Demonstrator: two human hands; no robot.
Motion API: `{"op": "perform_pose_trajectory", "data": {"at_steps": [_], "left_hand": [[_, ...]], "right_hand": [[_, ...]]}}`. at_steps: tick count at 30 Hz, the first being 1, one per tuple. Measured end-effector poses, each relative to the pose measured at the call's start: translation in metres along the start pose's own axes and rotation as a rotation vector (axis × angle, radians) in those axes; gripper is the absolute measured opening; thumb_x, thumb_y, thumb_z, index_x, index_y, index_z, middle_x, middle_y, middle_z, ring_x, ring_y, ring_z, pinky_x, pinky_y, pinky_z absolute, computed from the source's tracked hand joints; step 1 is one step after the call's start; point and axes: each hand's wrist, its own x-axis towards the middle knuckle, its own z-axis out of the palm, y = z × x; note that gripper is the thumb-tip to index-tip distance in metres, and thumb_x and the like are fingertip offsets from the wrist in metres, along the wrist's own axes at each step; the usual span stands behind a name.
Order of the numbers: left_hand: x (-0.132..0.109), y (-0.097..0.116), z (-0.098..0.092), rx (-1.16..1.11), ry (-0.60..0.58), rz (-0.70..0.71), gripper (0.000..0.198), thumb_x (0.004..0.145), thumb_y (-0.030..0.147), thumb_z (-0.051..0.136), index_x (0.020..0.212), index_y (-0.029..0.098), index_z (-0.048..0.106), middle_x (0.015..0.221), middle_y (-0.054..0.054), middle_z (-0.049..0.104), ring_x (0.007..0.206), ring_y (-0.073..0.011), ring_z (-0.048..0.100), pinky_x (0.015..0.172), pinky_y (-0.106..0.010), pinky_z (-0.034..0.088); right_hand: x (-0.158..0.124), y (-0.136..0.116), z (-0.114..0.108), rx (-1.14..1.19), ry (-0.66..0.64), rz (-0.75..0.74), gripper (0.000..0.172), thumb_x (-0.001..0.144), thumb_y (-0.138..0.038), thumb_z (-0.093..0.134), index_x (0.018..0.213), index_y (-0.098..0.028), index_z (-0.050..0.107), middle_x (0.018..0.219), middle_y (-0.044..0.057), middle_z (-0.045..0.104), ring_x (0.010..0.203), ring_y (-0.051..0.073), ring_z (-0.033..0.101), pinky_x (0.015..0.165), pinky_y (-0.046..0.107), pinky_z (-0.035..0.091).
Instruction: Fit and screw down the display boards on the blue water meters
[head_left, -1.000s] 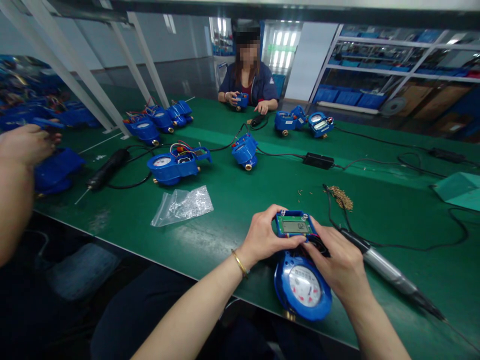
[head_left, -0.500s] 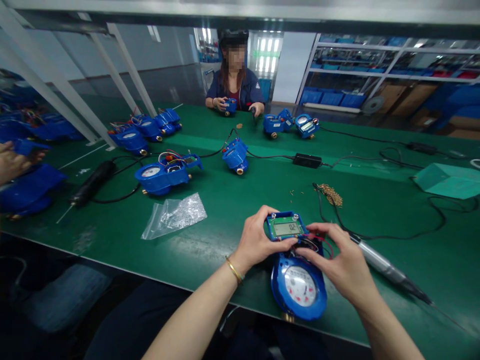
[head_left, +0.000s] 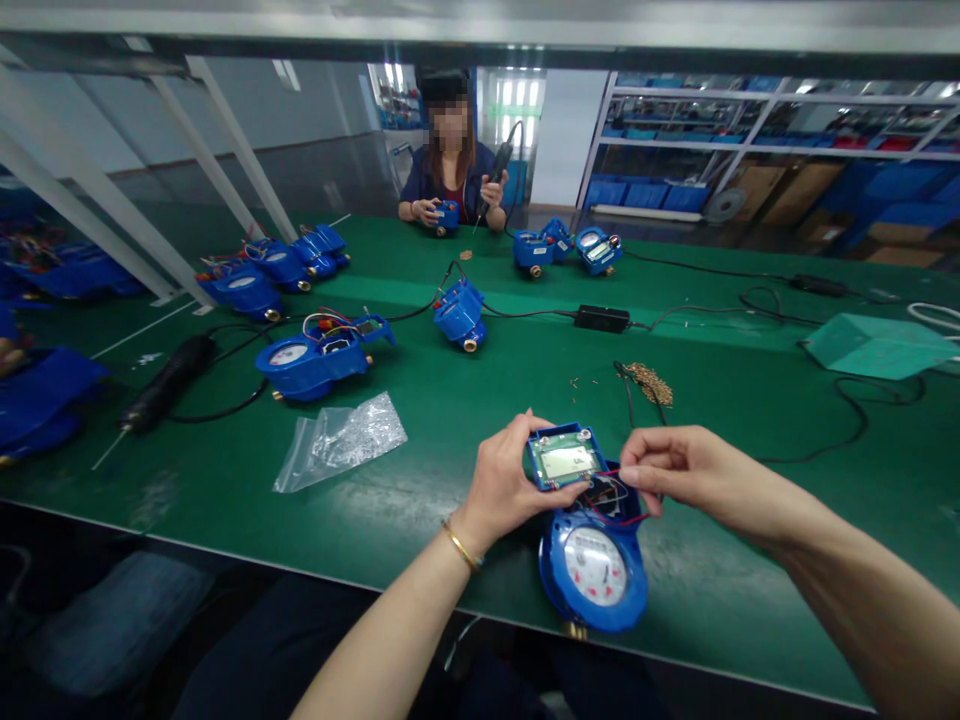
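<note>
A blue water meter [head_left: 596, 570] with a white dial lies at the near edge of the green table [head_left: 480, 400]. Its green display module [head_left: 564, 460] is tilted up over the meter's open top. My left hand [head_left: 506, 480] grips that module from the left, thumb at its lower edge. My right hand [head_left: 671, 468] is just right of the module, fingers pinched on thin red wires [head_left: 619, 495] that run from the module into the meter body. My right forearm crosses the lower right corner and hides the table behind it.
A clear plastic bag [head_left: 341, 438], an opened meter [head_left: 315, 355] and a black electric screwdriver [head_left: 169, 385] lie to the left. Further back are a meter [head_left: 459, 312], a power adapter [head_left: 601, 318], a heap of screws [head_left: 649, 382] and a teal box [head_left: 874, 345]. A co-worker [head_left: 450, 170] sits opposite.
My right hand has lifted off the meter and moved right, now pinching the red wires. The co-worker opposite has raised a screwdriver. My view has shifted slightly.
</note>
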Motion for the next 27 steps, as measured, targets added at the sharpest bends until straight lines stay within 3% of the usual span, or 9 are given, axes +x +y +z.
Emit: {"op": "perform_pose_trajectory", "data": {"at_steps": [3,6,8,12,16,21,27], "left_hand": [[0.0,0.001,-0.001,-0.004,-0.011,-0.028,0.052,0.068,0.045,0.085,0.105,0.02,0.058,0.098,-0.005,0.072,0.098,-0.0248,0.073,0.101,-0.04,0.054],[-0.001,0.003,-0.001,0.0,-0.013,-0.035,0.053,0.068,0.045,0.085,0.105,0.02,0.058,0.099,-0.006,0.072,0.101,-0.0256,0.073,0.102,-0.042,0.054],[-0.001,0.003,0.0,0.01,-0.005,-0.003,0.053,0.069,0.046,0.084,0.107,0.019,0.058,0.099,-0.006,0.072,0.098,-0.0249,0.073,0.107,-0.045,0.052],[0.0,0.002,0.002,0.056,0.027,0.095,0.056,0.07,0.046,0.083,0.112,0.02,0.057,0.103,-0.006,0.074,0.095,-0.0237,0.074,0.113,-0.049,0.048],[0.001,0.004,0.001,0.08,0.021,0.171,0.059,0.071,0.044,0.084,0.115,0.018,0.055,0.104,-0.007,0.075,0.096,-0.0233,0.075,0.113,-0.049,0.049],[0.001,0.005,-0.001,0.075,0.01,0.193,0.058,0.072,0.042,0.083,0.115,0.017,0.055,0.104,-0.008,0.075,0.097,-0.0217,0.075,0.114,-0.05,0.048],[0.001,0.004,-0.002,0.047,0.003,0.172,0.057,0.072,0.042,0.082,0.116,0.018,0.055,0.106,-0.008,0.075,0.097,-0.022,0.075,0.114,-0.052,0.047]], "right_hand": [[0.004,-0.004,-0.003,-0.187,0.005,-0.073,0.032,0.081,-0.049,0.067,0.077,-0.017,0.061,0.055,-0.002,0.054,0.052,0.011,0.045,0.052,0.024,0.031],[0.008,-0.007,-0.007,-0.29,0.04,-0.157,0.03,0.082,-0.047,0.066,0.077,-0.018,0.061,0.062,-0.001,0.055,0.057,0.012,0.045,0.053,0.024,0.031],[0.01,-0.008,-0.012,-0.2,-0.093,-0.081,0.036,0.081,-0.053,0.068,0.078,-0.017,0.062,0.063,-0.001,0.055,0.056,0.011,0.044,0.053,0.024,0.029],[0.017,-0.008,-0.023,-0.031,-0.333,0.13,0.056,0.081,-0.069,0.062,0.076,-0.013,0.071,0.051,-0.004,0.043,0.047,0.008,0.026,0.049,0.025,0.017],[0.025,-0.007,-0.027,-0.006,-0.443,0.149,0.044,0.078,-0.057,0.073,0.075,-0.013,0.076,0.05,-0.004,0.045,0.05,0.008,0.033,0.054,0.024,0.024],[0.026,-0.013,-0.027,-0.031,-0.425,0.154,0.032,0.073,-0.047,0.077,0.071,-0.015,0.073,0.053,-0.002,0.054,0.049,0.008,0.038,0.052,0.023,0.025],[0.021,-0.025,-0.027,-0.303,-0.3,0.003,0.033,0.078,-0.048,0.071,0.067,-0.017,0.07,0.054,-0.002,0.052,0.051,0.01,0.039,0.049,0.024,0.028]]}}
